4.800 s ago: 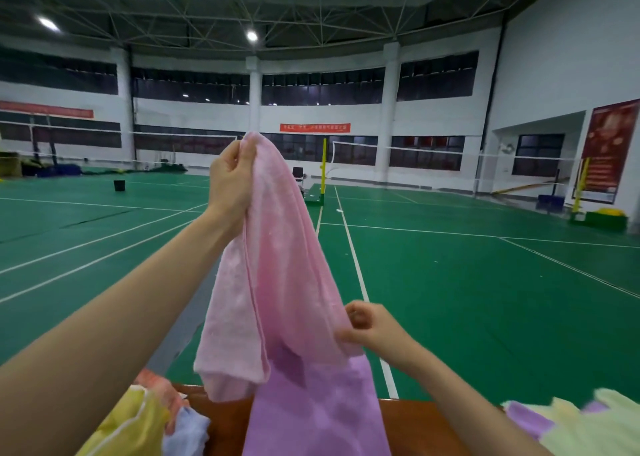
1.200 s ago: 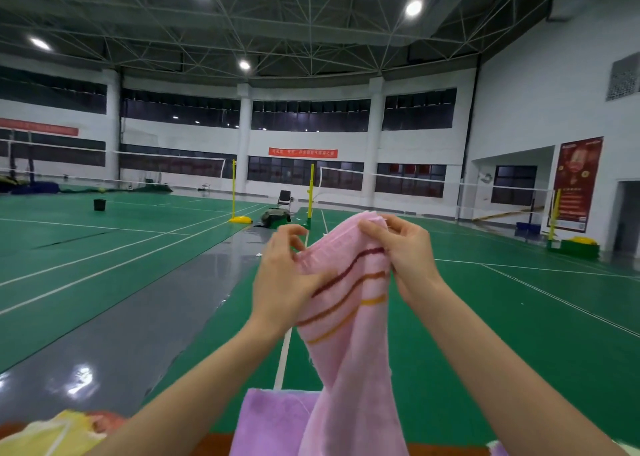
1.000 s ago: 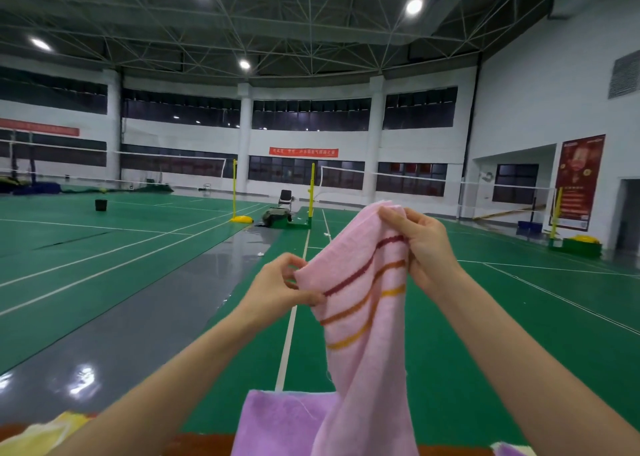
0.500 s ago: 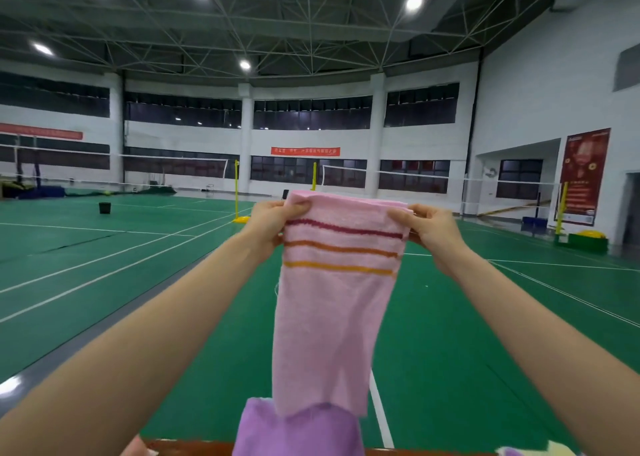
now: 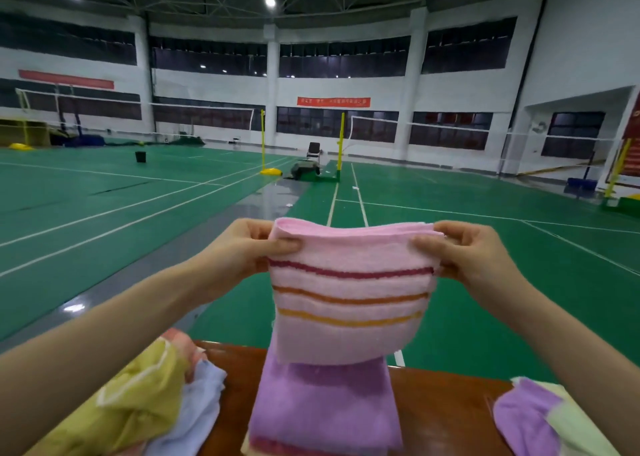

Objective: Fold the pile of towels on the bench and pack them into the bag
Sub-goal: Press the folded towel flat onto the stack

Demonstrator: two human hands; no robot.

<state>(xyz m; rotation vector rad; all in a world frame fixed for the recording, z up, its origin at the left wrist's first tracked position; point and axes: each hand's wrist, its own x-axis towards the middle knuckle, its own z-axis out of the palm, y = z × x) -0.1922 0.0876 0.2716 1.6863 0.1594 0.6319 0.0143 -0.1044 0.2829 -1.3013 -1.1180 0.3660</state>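
Both hands are raised in front of the person, holding a pink terry towel with three stripes (image 5: 349,303) stretched flat between them above the brown wooden surface (image 5: 446,407). The left hand (image 5: 247,251) pinches the towel's upper left corner, with the thumb across the front of the cloth and the fingers curled behind it. The right hand (image 5: 474,256) grips the upper right corner in the same way. The towel's top edge shows as a doubled fold, and the cloth hangs down from it with a dark red, an orange and a yellow stripe across its front. Its lower edge hangs over a folded purple towel (image 5: 325,403) that lies flat in the middle of the surface; whether the two touch cannot be told. On the left of the surface sits a loose heap: a yellow-green towel (image 5: 138,396) nearest the camera, a light blue towel (image 5: 204,393) beside it and a peach-coloured cloth (image 5: 180,339) behind. At the right end a crumpled purple cloth (image 5: 523,417) lies touching a pale green towel (image 5: 585,431). Beyond the surface spreads a green sports-court floor (image 5: 485,299) with white lines, and yellow net posts (image 5: 341,143) and a black chair (image 5: 314,150) stand far off near the white wall.
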